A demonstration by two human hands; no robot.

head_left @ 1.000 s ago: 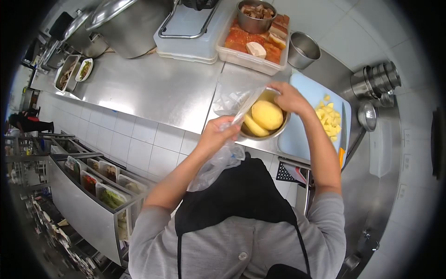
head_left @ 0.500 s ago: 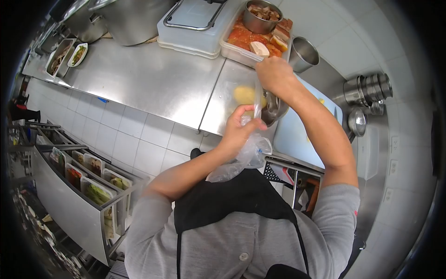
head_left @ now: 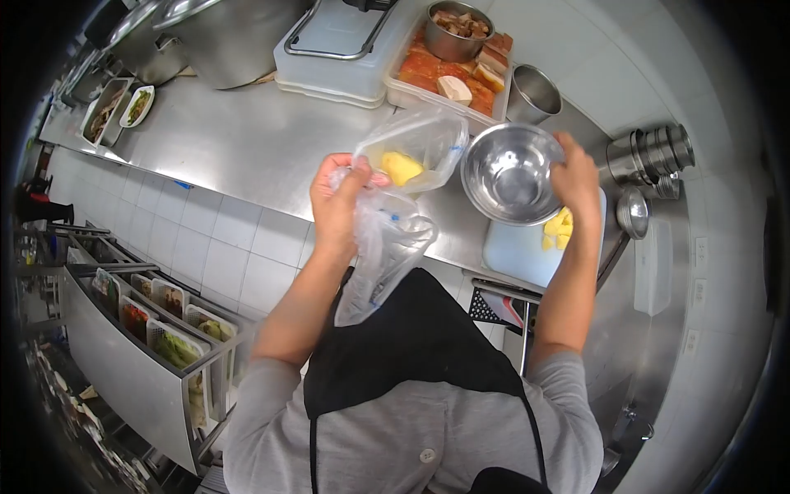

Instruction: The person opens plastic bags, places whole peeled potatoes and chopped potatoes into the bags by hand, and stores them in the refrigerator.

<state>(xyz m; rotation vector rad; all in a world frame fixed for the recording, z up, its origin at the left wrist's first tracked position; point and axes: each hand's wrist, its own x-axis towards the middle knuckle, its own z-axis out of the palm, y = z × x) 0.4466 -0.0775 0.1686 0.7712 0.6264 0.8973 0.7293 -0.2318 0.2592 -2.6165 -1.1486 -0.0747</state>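
Note:
My left hand is closed on a clear plastic bag, whose mouth gapes toward the right. A yellow piece of food, perhaps peeled potato, shows through the plastic; I cannot tell whether it is inside the bag. Another part of the plastic hangs below the hand over the black apron. My right hand grips the rim of a steel bowl, tilted so its bare inside faces me. Below that bowl, cut yellow pieces lie on a pale blue cutting board.
A clear tub of reddish food with a steel pot of chunks on it stands at the back, beside a steel container. Large pots are at left. An open drawer holds vegetable baskets.
My left hand has moved left with the bag, which now gapes open. My right hand has moved right and lifted the steel bowl away from it, exposing cut pieces on the board.

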